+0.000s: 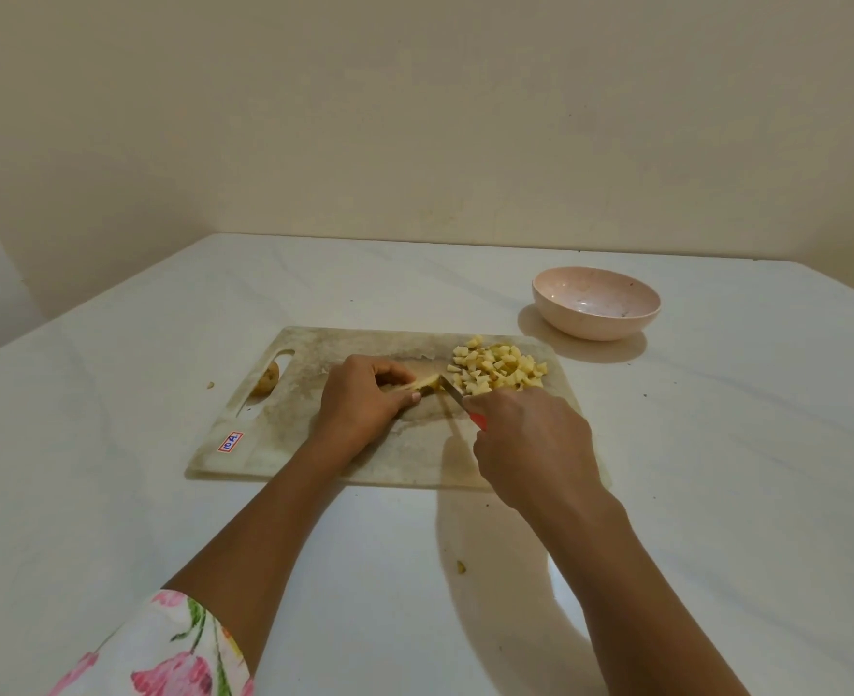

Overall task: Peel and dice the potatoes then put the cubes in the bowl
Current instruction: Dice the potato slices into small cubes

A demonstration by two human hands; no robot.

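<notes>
**Head view: dicing well under way, bowl not yet filled**

Head camera looks down on a worn, stained, pale plastic cutting board (284,444) lying on a smooth white counter (113,494). The left hand (364,394) pinches a pale yellow peeled potato piece (427,381) against the board, fingers curled over it. The right hand (530,444) is wrapped round the red handle of a small steel-bladed knife (452,389), whose blade meets the piece's right end.

Progress, as I judge it: a loose heap of small, moist-looking yellow cubes (497,369) sits on the board's far right corner, so much of the cutting is done; the piece in hand is only partly cut. The round, speckled pink bowl (590,326) stands on the counter beyond that corner, just apart from the board, and holds no cubes. A small brownish potato (266,378) rests at the board's handle slot — seemingly with its skin on, so peeling may remain too.

A small scrap (461,566) lies on the counter near the person; a red-edged sticker (230,442) marks the board's near left corner.
</notes>
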